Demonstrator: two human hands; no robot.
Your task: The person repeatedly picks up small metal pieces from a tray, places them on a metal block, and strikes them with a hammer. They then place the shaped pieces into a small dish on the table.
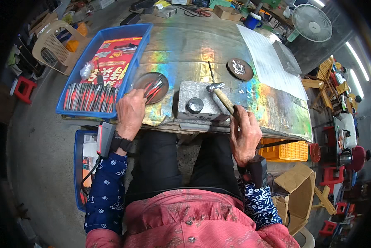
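My left hand (131, 110) is closed over the near left rim of a round brown dish (166, 91) with slender red and black pieces (154, 90) in it. The fingertips are pinched beside these pieces; whether one is between them is hidden. My right hand (245, 134) grips a hammer (223, 100) by its wooden handle. Its steel head lies over the top of a grey metal block (184, 91). A small round dark-rimmed metal piece (195, 105) sits on the block's near left part. Behind the block's top lies a thin dark rod (211, 71).
Left of the dish, a blue tray (129, 68) holds a row of red and black pieces (90, 98) and red printed sheets (111, 62). Another brown dish (246, 74) with small silvery bits stands back right, near white paper (264, 53). An orange crate (284, 152) is below the table.
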